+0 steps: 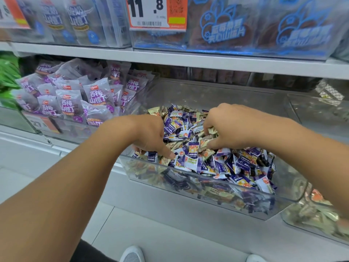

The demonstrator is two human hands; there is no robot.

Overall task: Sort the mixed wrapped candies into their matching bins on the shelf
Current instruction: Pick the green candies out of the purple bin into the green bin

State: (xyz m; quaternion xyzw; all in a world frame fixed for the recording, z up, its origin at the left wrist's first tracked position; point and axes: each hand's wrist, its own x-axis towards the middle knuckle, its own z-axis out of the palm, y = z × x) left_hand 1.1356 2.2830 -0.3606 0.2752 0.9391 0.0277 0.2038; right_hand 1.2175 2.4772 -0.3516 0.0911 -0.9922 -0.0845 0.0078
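White metal shelving [188, 62] runs across, w/ clear hard-plastic bins on each tier. Top tier: glossy bags w/ blue fruit outlines [224, 27], cut off at the top, and an orange-white price tag [156, 13] reading 11.8. Left on the lower tier: puffy, translucent purple snack packs [69, 97], stood upright, crinkly film. Center: a clear acrylic bin [198, 188], slanted front wall, heaped w/ mixed wrapped candies [217, 163], small pillow-shaped foil twists, purple-white ones mixed w/ dull gold ones. Through the front wall they're smeared, hard to read. Next bin right [311, 214] holds goldish wrappers, blurred and cut by the frame edge.

Left hand [149, 137] is down in the pile's left side, index finger straight, tip touching a purple-white wrapper; other fingers buried, can't tell if holding anything. Right hand [226, 127] is curled, fingers pinching gold wrappers near the pile's top; palm side hidden. Print on the candies too small to make out.
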